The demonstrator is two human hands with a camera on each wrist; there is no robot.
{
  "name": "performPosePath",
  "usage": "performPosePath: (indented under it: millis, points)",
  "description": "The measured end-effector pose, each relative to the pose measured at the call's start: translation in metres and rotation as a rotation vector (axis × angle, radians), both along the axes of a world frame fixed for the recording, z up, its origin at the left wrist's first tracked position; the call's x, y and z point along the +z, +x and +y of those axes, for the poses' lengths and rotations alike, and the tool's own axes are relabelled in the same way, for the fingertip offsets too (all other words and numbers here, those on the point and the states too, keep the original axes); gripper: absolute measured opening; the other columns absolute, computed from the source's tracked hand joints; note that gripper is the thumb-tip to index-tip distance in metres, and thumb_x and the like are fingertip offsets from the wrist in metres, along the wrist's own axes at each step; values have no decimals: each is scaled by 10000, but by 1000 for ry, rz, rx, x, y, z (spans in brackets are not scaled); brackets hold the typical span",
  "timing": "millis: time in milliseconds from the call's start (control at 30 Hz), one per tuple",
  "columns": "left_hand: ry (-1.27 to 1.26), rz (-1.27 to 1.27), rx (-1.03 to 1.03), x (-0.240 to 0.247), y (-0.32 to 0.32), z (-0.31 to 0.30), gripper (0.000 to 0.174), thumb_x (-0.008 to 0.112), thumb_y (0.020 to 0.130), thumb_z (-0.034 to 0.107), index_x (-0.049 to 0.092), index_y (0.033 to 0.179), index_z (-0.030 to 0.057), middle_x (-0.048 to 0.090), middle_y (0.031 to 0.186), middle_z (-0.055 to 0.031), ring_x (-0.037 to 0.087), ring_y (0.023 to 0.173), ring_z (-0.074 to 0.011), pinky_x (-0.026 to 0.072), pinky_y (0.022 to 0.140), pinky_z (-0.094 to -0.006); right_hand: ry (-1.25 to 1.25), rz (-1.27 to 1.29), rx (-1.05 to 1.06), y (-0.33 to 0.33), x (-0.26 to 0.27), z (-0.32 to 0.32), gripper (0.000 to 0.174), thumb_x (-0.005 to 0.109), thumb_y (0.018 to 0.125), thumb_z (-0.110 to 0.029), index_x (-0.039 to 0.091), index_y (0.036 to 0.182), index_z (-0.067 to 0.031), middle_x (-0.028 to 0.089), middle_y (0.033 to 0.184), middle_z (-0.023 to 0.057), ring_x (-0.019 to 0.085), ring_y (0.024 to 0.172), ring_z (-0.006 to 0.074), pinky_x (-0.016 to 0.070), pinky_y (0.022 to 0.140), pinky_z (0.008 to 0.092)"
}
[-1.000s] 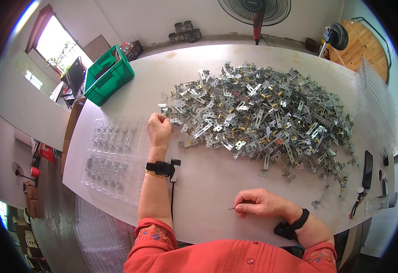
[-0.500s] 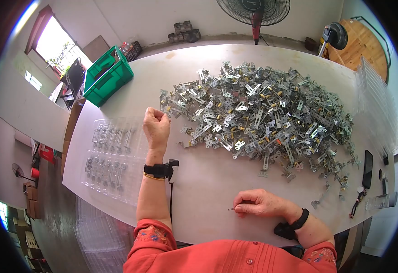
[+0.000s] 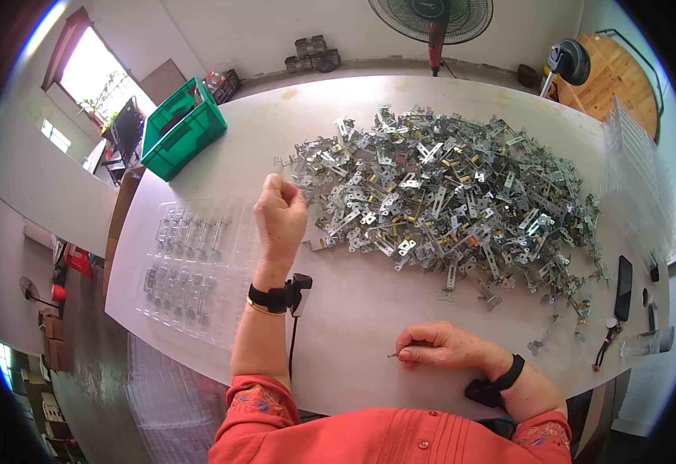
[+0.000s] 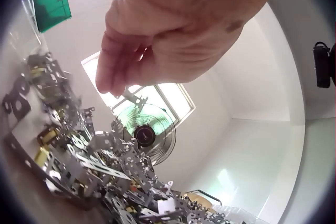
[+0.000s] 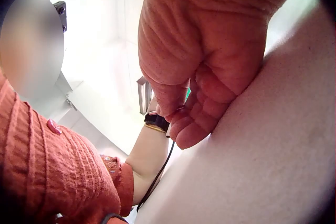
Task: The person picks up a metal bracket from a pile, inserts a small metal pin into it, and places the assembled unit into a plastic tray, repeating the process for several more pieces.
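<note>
A large heap of small metal brackets (image 3: 446,193) covers the middle of the table. At its left edge is my left hand (image 3: 280,224), raised with thumb and fingers together. In the left wrist view this hand (image 4: 178,29) pinches a small metal bracket (image 4: 137,99) at its fingertips, above the heap (image 4: 121,182). My right hand (image 3: 446,346) rests on the table near the front edge, fingers curled round a thin metal piece (image 3: 393,355) whose tip sticks out. The right wrist view shows the hand (image 5: 199,50) from the palm side; most of the piece is hidden.
Left of my left hand lies a clear plastic tray (image 3: 229,309) with brackets in two rows. A green crate (image 3: 187,139) stands at the back left. Clear trays (image 3: 639,178), a phone (image 3: 624,288) and a clear bottle (image 3: 647,342) are at the right.
My left hand has moved slightly right, towards the heap, after a small shift left, with its fingers still together. My right hand has stayed in place.
</note>
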State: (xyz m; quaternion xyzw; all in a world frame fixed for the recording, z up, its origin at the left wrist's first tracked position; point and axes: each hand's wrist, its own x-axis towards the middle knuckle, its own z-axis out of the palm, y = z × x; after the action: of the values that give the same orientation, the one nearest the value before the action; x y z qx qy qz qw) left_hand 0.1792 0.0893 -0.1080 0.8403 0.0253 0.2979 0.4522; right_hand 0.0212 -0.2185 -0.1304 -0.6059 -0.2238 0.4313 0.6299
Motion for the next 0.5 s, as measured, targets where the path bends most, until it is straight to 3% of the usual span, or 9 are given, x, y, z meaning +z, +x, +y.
performPosePath:
  millis: [200, 267, 300, 433, 500]
  points:
    - [31, 109, -228, 3, -12, -33, 123, 657, 850, -26, 545, 822, 18, 610, 680, -75, 594, 621, -126, 497, 594, -301, -19, -34, -9, -1, 5, 0, 161, 589, 1035, -179, 633, 1061, -26, 654, 874, 11, 637, 826, 93, 532, 777, 268]
    - [-71, 284, -428, 4, -13, -37, 122, 653, 835, -38, 543, 809, 9, 624, 688, -70, 623, 617, -121, 495, 567, -293, -24, -47, -11, -1, 5, 0, 155, 583, 1034, -180, 631, 1055, -34, 640, 861, 3, 630, 816, 92, 529, 769, 270]
    - [-155, 397, -543, 7, -14, -37, 168, 653, 848, -74, 515, 815, 16, 634, 756, -46, 638, 654, -103, 514, 569, -244, -26, -53, -2, -1, 6, 0, 159, 580, 1036, -187, 631, 1058, -38, 641, 863, 3, 631, 817, 93, 528, 767, 272]
    - [-154, 603, -683, 36, -29, -52, 172, 657, 843, -81, 514, 830, 14, 638, 796, -56, 666, 685, -115, 557, 601, -262, 6, -6, -6, -3, 0, 0, 171, 572, 1039, -200, 625, 1064, -39, 646, 872, 8, 637, 823, 97, 533, 770, 279]
    - [-174, 588, -690, 42, -35, -56, 171, 655, 844, -83, 514, 831, 13, 637, 792, -55, 665, 684, -114, 555, 601, -261, 19, 1, -13, -3, -5, 0, 173, 572, 1039, -200, 623, 1063, -37, 648, 876, 11, 640, 824, 99, 537, 771, 280]
